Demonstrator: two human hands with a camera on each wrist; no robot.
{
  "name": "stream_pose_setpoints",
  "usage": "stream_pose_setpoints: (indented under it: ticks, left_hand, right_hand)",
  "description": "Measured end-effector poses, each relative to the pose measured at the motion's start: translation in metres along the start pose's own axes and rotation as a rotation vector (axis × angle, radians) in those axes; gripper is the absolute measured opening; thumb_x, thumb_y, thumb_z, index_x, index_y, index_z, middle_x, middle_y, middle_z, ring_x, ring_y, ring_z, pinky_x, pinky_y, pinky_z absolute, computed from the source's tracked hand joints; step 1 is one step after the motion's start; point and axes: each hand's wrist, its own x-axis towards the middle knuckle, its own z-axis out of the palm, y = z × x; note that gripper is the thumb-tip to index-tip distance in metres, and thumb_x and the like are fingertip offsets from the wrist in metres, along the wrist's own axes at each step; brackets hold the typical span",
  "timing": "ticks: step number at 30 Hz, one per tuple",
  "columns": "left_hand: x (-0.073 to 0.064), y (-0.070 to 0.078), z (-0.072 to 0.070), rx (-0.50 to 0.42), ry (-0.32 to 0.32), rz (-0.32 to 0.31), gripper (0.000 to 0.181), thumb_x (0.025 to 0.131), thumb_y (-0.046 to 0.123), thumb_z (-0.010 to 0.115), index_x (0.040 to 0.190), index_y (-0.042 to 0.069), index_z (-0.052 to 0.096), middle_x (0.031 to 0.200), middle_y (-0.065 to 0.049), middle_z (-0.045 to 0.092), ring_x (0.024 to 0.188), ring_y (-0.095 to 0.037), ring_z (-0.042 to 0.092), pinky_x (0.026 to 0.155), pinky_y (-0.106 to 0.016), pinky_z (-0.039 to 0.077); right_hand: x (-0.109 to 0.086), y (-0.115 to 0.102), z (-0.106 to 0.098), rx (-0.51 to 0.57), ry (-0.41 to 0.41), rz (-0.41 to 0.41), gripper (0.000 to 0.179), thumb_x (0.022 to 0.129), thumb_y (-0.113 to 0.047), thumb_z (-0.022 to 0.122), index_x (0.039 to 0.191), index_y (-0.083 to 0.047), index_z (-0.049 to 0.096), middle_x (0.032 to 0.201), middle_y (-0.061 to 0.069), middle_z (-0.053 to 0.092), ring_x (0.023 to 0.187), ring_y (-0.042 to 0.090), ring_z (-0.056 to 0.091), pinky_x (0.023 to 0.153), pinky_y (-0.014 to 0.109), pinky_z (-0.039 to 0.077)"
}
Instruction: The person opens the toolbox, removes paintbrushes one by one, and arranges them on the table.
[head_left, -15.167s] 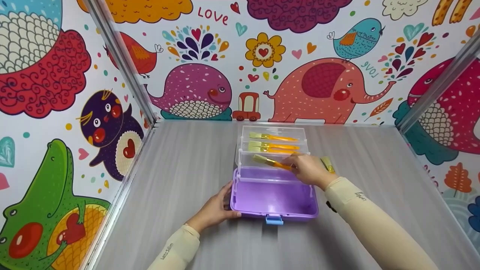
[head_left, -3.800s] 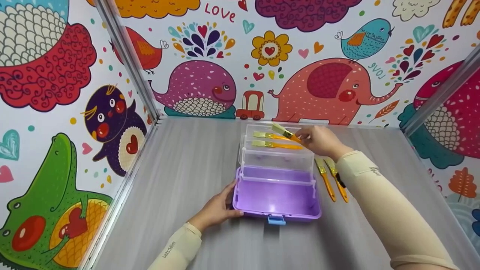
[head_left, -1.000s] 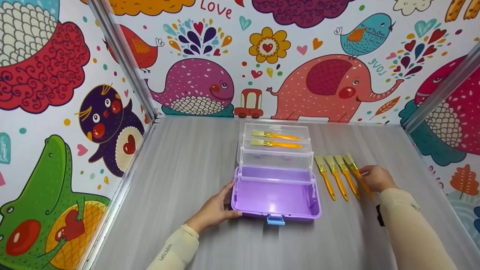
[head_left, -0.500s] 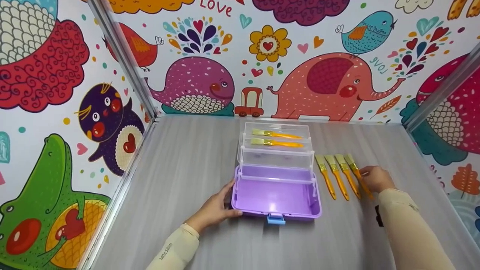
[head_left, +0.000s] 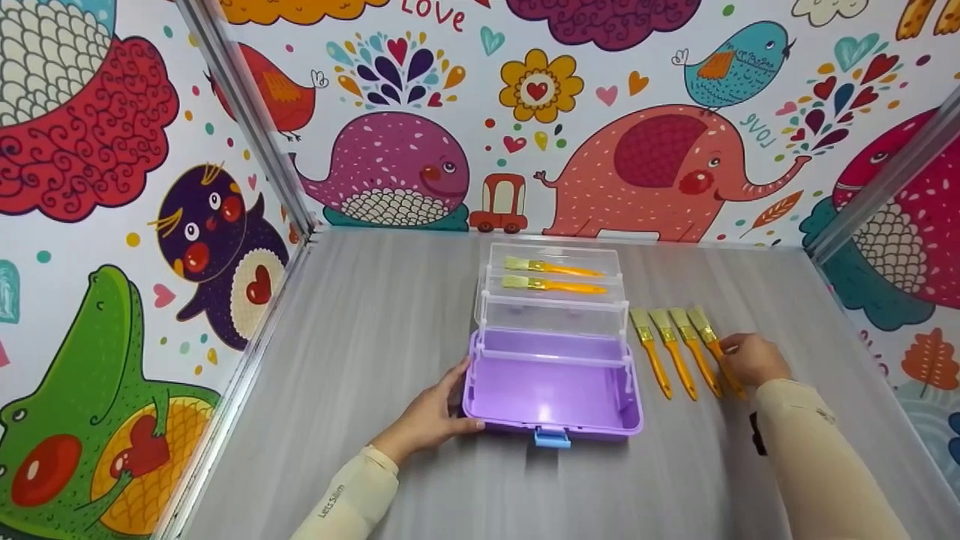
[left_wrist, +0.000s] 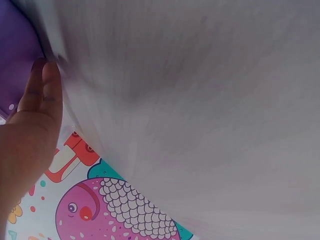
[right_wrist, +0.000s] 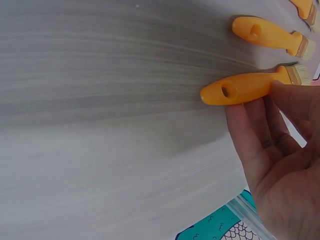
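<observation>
A purple toolbox point(head_left: 540, 386) stands open on the table, its clear trays point(head_left: 551, 319) fanned out behind. Two paintbrushes point(head_left: 571, 288) with orange handles lie in the upper trays. My left hand point(head_left: 427, 421) rests against the box's left front corner, thumb at the front; in the left wrist view its straight fingers point(left_wrist: 42, 90) touch the purple side. Right of the box, several paintbrushes lie side by side, bristles away from me. My right hand point(head_left: 754, 358) pinches the rightmost paintbrush point(right_wrist: 245, 89) by its handle between thumb and fingers, at the table surface.
A blue latch point(head_left: 552, 438) sticks out from the box's front. Printed cartoon panels point(head_left: 637, 180) wall in the grey table point(head_left: 360, 322) at the back and both sides, with metal strips point(head_left: 259, 127) at the corners.
Since several seconds ago, more paintbrushes have passed from the trays to the row at right, carried by my right hand. Over the last second both hands have barely moved.
</observation>
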Motion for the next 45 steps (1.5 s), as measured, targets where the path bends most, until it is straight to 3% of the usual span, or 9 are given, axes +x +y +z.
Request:
stream_pose_setpoints:
  ticks: [13, 25, 34, 45]
  left_hand:
    - [-0.0003, -0.0007, 0.0002, -0.003, 0.003, -0.003, 0.106, 0.078, 0.026, 0.086, 0.16, 0.01, 0.02, 0.148, -0.023, 0.045, 0.13, -0.034, 0.051, 0.111, -0.05, 0.035]
    - [-0.0003, -0.0002, 0.0008, -0.029, -0.011, -0.013, 0.105, 0.079, 0.023, 0.086, 0.16, 0.011, 0.02, 0.15, -0.023, 0.043, 0.121, -0.036, 0.058, 0.104, -0.049, 0.043]
    - [-0.0004, 0.0006, 0.0005, -0.026, -0.01, -0.047, 0.107, 0.078, 0.026, 0.086, 0.161, 0.015, 0.019, 0.151, -0.021, 0.042, 0.124, -0.033, 0.056, 0.107, -0.046, 0.041]
    - [-0.0009, 0.0011, 0.0001, -0.023, -0.008, -0.034, 0.108, 0.077, 0.026, 0.087, 0.16, 0.013, 0.019, 0.15, -0.021, 0.043, 0.124, -0.033, 0.056, 0.107, -0.046, 0.041]
  right_hand:
    - [-0.0022, -0.004, 0.0032, -0.011, 0.025, 0.041, 0.043, 0.091, -0.007, 0.057, 0.13, 0.012, 0.055, 0.121, 0.03, 0.059, 0.096, 0.038, 0.056, 0.081, 0.049, 0.053]
    - [-0.0009, 0.0009, 0.0098, -0.129, 0.14, -0.032, 0.037, 0.094, -0.013, 0.055, 0.123, 0.009, 0.062, 0.117, 0.032, 0.062, 0.099, 0.046, 0.06, 0.083, 0.058, 0.051]
    - [-0.0013, -0.0004, 0.0093, -0.101, 0.111, -0.009, 0.038, 0.094, -0.014, 0.056, 0.123, 0.01, 0.061, 0.116, 0.03, 0.063, 0.096, 0.041, 0.06, 0.083, 0.056, 0.051]
    - [0.0003, -0.0003, 0.0065, -0.076, 0.071, 0.026, 0.043, 0.092, -0.016, 0.054, 0.128, 0.008, 0.06, 0.124, 0.03, 0.059, 0.098, 0.04, 0.056, 0.086, 0.057, 0.049]
